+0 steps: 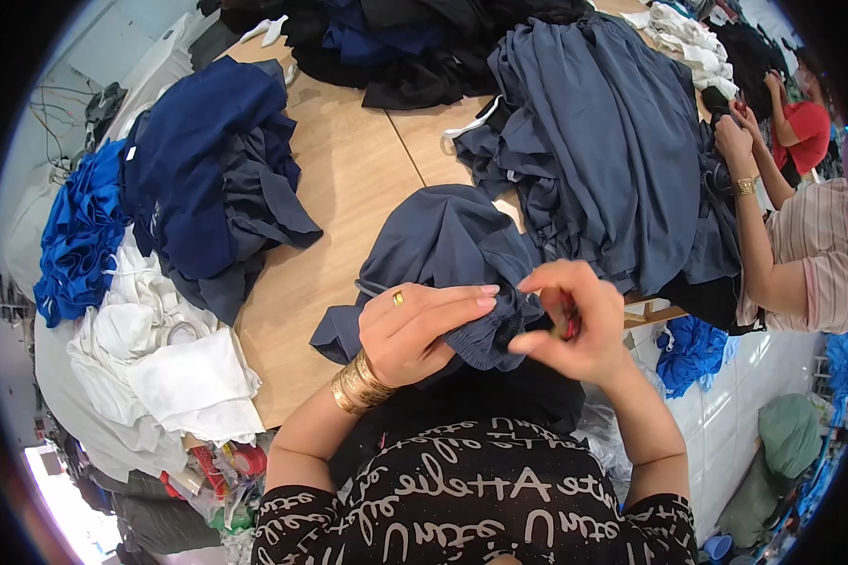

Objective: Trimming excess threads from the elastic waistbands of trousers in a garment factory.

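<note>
A slate-blue garment [443, 250] lies bunched on the wooden table [349, 179] in front of me. My left hand [415, 325], with a gold ring and gold bangles, grips a gathered edge of this garment. My right hand [565, 325] is closed around a small red tool [569, 322], held against the same gathered edge, right beside my left fingertips. Most of the tool is hidden inside my fingers.
A large heap of slate-blue garments [603, 141] lies at the right. Navy and grey clothes [212, 169], bright blue fabric [80, 231] and white cloth [160, 363] pile at the left. Dark garments [396, 42] fill the far edge. Another person [801, 254] works at the right.
</note>
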A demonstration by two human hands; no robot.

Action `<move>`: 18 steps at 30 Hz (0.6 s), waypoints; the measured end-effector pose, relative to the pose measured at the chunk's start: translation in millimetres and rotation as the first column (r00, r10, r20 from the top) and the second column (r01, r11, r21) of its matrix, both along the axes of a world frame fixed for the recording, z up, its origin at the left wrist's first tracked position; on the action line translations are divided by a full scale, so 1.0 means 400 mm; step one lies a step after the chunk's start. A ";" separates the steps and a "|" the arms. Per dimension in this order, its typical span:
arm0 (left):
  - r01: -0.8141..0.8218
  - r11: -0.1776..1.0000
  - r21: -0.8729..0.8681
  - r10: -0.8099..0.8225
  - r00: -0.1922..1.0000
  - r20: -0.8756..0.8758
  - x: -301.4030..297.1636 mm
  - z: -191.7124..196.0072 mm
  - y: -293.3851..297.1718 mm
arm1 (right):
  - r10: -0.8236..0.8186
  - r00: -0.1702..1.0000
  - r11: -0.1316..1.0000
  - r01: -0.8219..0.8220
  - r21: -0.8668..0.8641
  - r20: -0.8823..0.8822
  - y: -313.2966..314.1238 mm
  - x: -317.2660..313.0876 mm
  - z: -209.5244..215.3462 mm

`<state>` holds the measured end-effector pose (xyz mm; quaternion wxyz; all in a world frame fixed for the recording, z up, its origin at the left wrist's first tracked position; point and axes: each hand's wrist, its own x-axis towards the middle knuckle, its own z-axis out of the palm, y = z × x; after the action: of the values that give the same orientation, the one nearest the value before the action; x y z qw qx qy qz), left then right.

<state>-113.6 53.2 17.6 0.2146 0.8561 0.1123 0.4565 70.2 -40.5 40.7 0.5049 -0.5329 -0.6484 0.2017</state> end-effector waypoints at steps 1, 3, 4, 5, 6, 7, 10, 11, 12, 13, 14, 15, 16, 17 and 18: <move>-0.007 1.000 -0.006 0.007 1.000 0.011 0.003 -0.002 0.000 | -0.002 0.998 0.997 -0.003 0.080 0.064 -0.002 -0.007 -0.017; -0.015 1.000 -0.013 0.015 1.000 0.022 0.010 -0.004 0.000 | -0.045 0.996 0.995 0.038 0.093 0.073 -0.004 -0.038 -0.017; -0.010 1.000 -0.028 0.010 1.000 0.029 0.014 -0.003 0.001 | -0.073 0.992 0.990 0.060 0.128 0.105 -0.010 -0.046 -0.028; -0.006 0.999 -0.043 0.008 0.999 0.035 0.018 -0.002 0.004 | -0.105 0.992 0.980 0.090 0.175 0.076 -0.020 -0.061 -0.055; -0.010 0.999 -0.041 0.012 0.999 0.036 0.018 0.000 0.007 | -0.135 0.990 0.968 0.122 0.220 0.046 -0.025 -0.073 -0.073; -0.013 0.998 -0.059 0.013 1.000 -0.015 0.015 0.002 0.008 | -0.138 0.986 0.969 0.113 0.220 0.099 -0.022 -0.077 -0.071; -0.020 0.969 -0.246 -0.023 0.986 -0.168 0.021 0.010 0.028 | -0.246 0.930 0.964 0.205 0.170 0.272 -0.015 -0.060 -0.065; -0.021 0.928 -0.372 -0.071 0.970 -0.232 0.020 0.014 0.039 | -0.261 0.931 0.964 0.238 0.121 0.253 -0.012 -0.045 -0.063; 0.010 0.889 -0.458 -0.146 0.954 -0.263 0.021 0.014 0.050 | -0.256 0.939 0.963 0.268 -0.022 0.229 -0.011 -0.029 -0.041; 0.008 0.887 -0.461 -0.146 0.953 -0.265 0.016 0.020 0.063 | -0.283 0.943 0.944 0.306 -0.124 0.173 -0.003 -0.014 -0.022; 0.024 0.806 -0.591 -0.285 0.891 -0.352 0.004 0.032 0.073 | -0.306 0.949 0.919 0.316 -0.234 0.078 0.000 0.006 -0.008; 0.016 0.706 -0.708 -0.428 0.806 -0.409 -0.008 0.038 0.085 | -0.331 0.943 0.905 0.305 -0.295 -0.042 0.002 0.027 -0.009; 0.042 0.653 -0.756 -0.478 0.797 -0.369 -0.011 0.039 0.098 | -0.327 0.934 0.898 0.261 -0.354 -0.143 -0.002 0.057 -0.001; 0.029 0.590 -0.807 -0.506 0.792 -0.342 -0.025 0.042 0.114 | -0.311 0.912 0.890 0.181 -0.419 -0.266 -0.001 0.079 0.013; 0.015 0.524 -0.852 -0.531 0.787 -0.313 -0.038 0.047 0.124 | -0.291 0.892 0.890 0.119 -0.441 -0.347 0.002 0.089 0.030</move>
<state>-128.7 102.9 36.3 0.6141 0.7559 0.2213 0.0494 105.7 -39.7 52.7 0.5237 -0.6399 -0.4123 0.3824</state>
